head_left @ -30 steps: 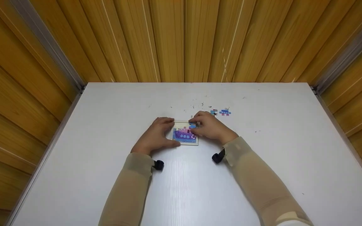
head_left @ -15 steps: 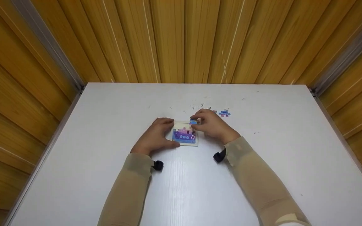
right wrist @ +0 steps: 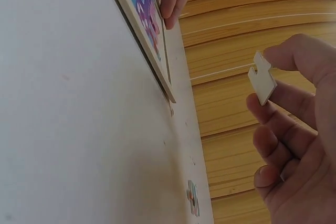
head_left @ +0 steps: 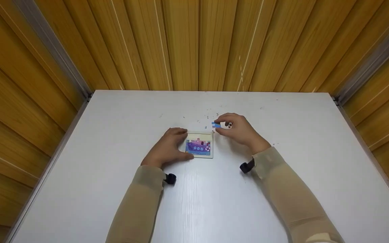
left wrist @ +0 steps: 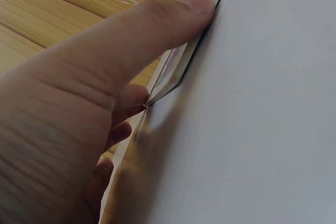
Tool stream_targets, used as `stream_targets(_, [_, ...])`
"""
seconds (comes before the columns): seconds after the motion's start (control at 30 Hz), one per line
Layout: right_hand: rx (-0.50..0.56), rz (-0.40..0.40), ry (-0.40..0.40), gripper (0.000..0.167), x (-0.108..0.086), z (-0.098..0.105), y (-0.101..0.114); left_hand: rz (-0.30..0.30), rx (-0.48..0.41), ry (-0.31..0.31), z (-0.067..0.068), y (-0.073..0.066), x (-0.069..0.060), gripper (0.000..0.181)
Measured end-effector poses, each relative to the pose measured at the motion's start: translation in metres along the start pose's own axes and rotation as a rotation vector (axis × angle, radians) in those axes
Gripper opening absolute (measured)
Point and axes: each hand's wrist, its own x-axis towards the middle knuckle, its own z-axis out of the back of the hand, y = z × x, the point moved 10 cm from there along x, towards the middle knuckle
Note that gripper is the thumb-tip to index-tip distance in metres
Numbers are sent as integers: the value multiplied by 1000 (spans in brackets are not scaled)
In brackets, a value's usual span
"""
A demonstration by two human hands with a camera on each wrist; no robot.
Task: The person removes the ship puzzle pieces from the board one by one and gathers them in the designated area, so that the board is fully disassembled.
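Observation:
A small white-framed jigsaw tray [head_left: 212, 148] lies on the table, with a pink and purple boat picture partly filling it. My left hand [head_left: 167, 146] holds the tray from its left side, thumb at the near edge and fingertips at the far edge. Just past the tray's far right corner, my right hand [head_left: 243, 133] pinches a blue puzzle piece [head_left: 216, 125] between thumb and fingers. In the right wrist view the bare wooden back of this puzzle piece [right wrist: 261, 80] faces the camera, held up off the table.
Another puzzle piece [right wrist: 193, 198] lies on the table, mostly hidden behind the right hand in the head view. Small dark crumbs [head_left: 217, 115] are scattered beyond the tray. Wood-look panels [head_left: 181, 44] stand behind the white table [head_left: 113, 118].
My right hand has lifted the blue puzzle piece out of the tray's upper right corner and moved it away, right and back. The left hand and tray have stayed nearly still.

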Motion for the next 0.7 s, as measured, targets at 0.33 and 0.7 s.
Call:
stream_targets(0.33, [46,-56,-122,29,-23,35,-25,14,-3,5,-1,1,-1,106])
stream_targets(0.7, [33,-134,-163,31,-30,55,-52,30,-13,-1,-2,2,-1,105])
